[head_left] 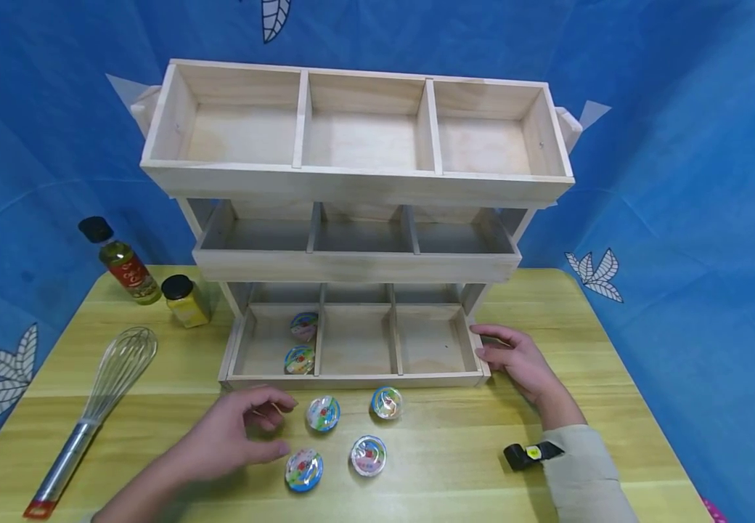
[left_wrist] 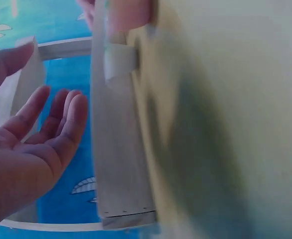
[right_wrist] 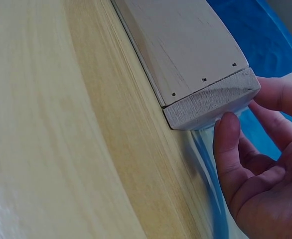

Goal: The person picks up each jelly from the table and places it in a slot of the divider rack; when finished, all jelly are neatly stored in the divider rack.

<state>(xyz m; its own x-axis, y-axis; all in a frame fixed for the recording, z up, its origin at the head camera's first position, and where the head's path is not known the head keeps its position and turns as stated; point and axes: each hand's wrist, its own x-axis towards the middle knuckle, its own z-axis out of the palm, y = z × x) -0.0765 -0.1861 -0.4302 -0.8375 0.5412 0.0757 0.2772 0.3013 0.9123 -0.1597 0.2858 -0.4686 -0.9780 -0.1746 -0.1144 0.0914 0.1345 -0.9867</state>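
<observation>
My left hand (head_left: pixel 237 436) hovers over the table left of several small round foil-lidded cups, fingers loosely bent and nothing held. Nearest it are one blue-rimmed cup (head_left: pixel 304 470) and another cup (head_left: pixel 322 413); a cup (head_left: pixel 387 403) and a pink-lidded cup (head_left: pixel 368 456) lie farther right. Before them stands a three-tier wooden rack (head_left: pixel 358 266). Its bottom left compartment contains an upper cup (head_left: pixel 303 327) and a lower cup (head_left: pixel 300 360). My right hand (head_left: pixel 515 361) touches the rack's bottom right end; in the right wrist view its fingers rest loosely by the wooden corner (right_wrist: pixel 213 99).
At the left lie a whisk (head_left: pixel 99 407), a yellow-labelled jar with a black cap (head_left: pixel 185 301) and a bottle of greenish liquid (head_left: pixel 129 269). A black strap (head_left: pixel 526 455) shows at my right wrist. Blue patterned cloth (head_left: pixel 678 181) hangs behind and beside the table.
</observation>
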